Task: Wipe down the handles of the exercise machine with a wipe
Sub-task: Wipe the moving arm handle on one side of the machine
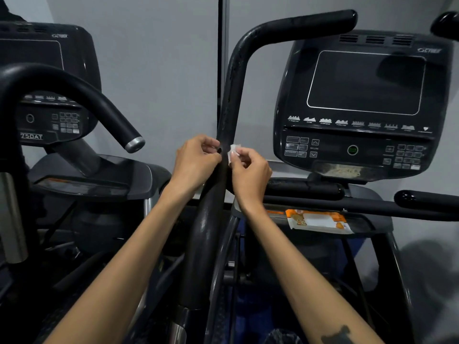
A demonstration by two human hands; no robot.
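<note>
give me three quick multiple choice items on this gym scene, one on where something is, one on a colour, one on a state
1. Where is the pack of wipes?
A. on the tray below the right console
B. on the floor
C. on the left machine's console

2. What colour is the wipe?
A. blue
B. white
C. black

3. What is the right hand doing?
A. hanging idle
B. pressing a console button
C. pinching the wipe beside the handle

Answers: 1 A, the pack lies on the ledge under the console. 2 B, it shows white against the black handle. 3 C, its fingers pinch the wipe, while the left hand grips the handle.
</note>
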